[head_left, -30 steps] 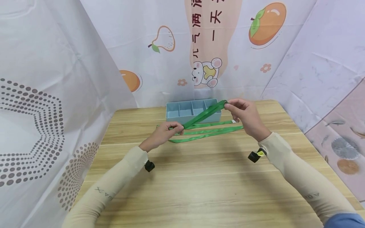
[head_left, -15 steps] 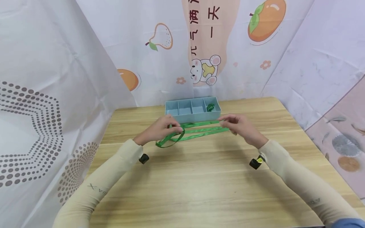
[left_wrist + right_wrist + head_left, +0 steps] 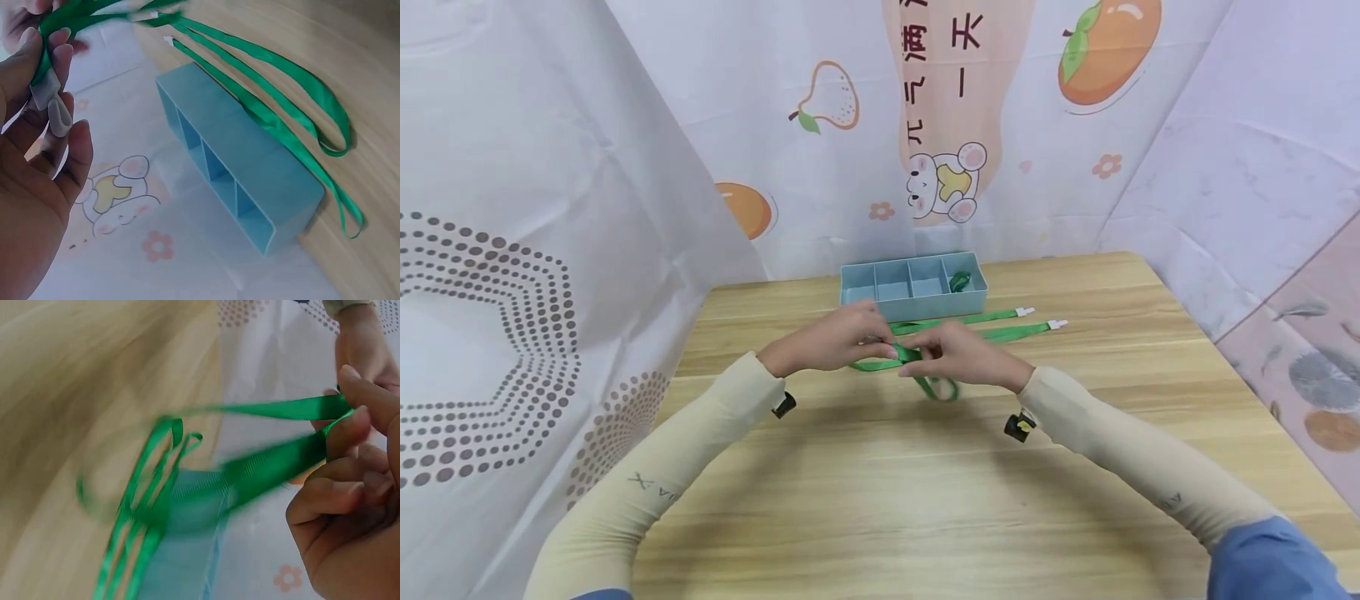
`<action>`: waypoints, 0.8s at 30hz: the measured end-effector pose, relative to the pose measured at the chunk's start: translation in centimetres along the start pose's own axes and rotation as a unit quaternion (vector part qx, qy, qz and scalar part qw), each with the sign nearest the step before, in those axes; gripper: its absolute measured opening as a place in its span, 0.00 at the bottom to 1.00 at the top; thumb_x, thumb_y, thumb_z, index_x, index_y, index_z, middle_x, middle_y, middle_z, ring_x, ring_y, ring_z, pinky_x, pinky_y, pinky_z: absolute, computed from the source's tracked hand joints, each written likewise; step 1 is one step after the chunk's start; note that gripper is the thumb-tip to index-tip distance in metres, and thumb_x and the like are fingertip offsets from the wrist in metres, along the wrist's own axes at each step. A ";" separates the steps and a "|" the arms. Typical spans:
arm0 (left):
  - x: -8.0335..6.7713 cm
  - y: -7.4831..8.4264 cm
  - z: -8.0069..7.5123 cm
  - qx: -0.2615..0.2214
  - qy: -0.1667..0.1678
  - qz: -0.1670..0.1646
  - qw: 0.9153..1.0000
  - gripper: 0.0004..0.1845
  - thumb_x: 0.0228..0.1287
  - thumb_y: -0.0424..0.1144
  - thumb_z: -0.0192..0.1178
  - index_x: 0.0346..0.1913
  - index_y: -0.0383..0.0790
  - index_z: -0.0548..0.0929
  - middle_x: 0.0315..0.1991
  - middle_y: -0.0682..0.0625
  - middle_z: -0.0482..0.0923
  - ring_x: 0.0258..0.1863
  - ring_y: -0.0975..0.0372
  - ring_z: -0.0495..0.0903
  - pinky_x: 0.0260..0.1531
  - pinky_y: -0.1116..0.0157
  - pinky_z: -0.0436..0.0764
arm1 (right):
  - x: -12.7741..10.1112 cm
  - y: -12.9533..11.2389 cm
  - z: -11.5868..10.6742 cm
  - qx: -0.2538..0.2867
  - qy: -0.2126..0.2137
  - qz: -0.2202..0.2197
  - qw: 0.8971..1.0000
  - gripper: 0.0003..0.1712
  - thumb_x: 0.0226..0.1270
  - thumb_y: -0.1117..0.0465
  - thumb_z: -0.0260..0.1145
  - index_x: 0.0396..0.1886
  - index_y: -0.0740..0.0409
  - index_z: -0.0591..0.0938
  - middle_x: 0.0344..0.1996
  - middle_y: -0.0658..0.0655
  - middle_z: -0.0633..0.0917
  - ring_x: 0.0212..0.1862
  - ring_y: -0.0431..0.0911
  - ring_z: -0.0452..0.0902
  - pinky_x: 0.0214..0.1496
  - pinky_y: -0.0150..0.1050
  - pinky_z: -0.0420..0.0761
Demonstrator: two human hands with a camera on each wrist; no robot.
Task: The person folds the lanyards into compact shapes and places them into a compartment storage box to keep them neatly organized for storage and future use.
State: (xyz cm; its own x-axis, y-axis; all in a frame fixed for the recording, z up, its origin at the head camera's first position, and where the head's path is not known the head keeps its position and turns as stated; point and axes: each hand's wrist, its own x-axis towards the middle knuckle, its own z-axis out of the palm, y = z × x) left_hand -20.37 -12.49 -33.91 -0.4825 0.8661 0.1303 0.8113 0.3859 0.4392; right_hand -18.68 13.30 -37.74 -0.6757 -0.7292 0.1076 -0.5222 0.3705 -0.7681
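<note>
- The left hand [image 3: 835, 340] and the right hand [image 3: 958, 357] meet above the middle of the light wooden table [image 3: 925, 500], fingertips almost touching.
- Both pinch the same long green woven ribbon [image 3: 925, 354]: in the left wrist view the left fingers [image 3: 56, 81] curl round a bunched part of it, and in the right wrist view the right fingers [image 3: 350, 431] clamp a folded length between thumb and forefinger.
- A small loop of the ribbon hangs just below the right hand, while its two long strands run to the right across the tabletop and end in small white tips [image 3: 1037, 318] near the tray.
- Just behind the hands stands a pale blue plastic tray with four compartments [image 3: 895, 310]; a second bit of green ribbon [image 3: 958, 282] lies in its rightmost compartment.
- On the left beige sleeve [image 3: 655, 492] part of a printed mark reads "X"; the rest is too small to read.
- The backdrop sheet [image 3: 820, 167] shows a pear, persimmons, a cartoon bear and Chinese characters, among them "天" [image 3: 967, 35].
</note>
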 end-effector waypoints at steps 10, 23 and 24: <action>0.3 0.4 -0.3 -0.004 0.005 0.002 1.000 0.07 0.74 0.42 0.64 0.40 0.48 0.91 0.34 0.60 0.84 0.37 0.63 0.67 0.38 0.63 0.71 | -0.3 0.6 -0.5 0.166 -0.080 0.050 0.982 0.16 0.78 0.44 0.62 0.48 0.47 0.89 0.18 0.52 0.67 0.18 0.45 0.53 0.23 0.36 0.60; 0.8 1.5 -0.6 0.047 0.003 0.069 0.996 0.03 0.69 0.41 0.69 0.39 0.46 0.90 0.36 0.61 0.83 0.40 0.63 0.69 0.43 0.63 0.72 | -0.1 0.2 -1.4 0.110 -0.089 0.000 0.990 0.06 0.73 0.54 0.71 0.43 0.45 0.92 0.19 0.48 0.66 0.24 0.43 0.56 0.30 0.35 0.60; 0.9 1.6 -0.6 0.047 0.002 0.069 0.996 0.03 0.68 0.40 0.69 0.39 0.46 0.90 0.36 0.60 0.83 0.40 0.63 0.69 0.44 0.63 0.73 | -0.1 0.1 -1.3 0.103 -0.087 -0.007 0.991 0.06 0.72 0.53 0.71 0.41 0.45 0.92 0.18 0.48 0.66 0.24 0.43 0.57 0.29 0.35 0.60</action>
State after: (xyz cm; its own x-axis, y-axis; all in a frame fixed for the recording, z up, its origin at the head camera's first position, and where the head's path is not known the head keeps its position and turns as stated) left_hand -19.67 -11.32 -32.58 -0.3654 0.9117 0.1878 0.8975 0.2916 0.3310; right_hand -19.35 14.18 -37.03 -0.5606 -0.8278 0.0225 -0.4016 0.2480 -0.8816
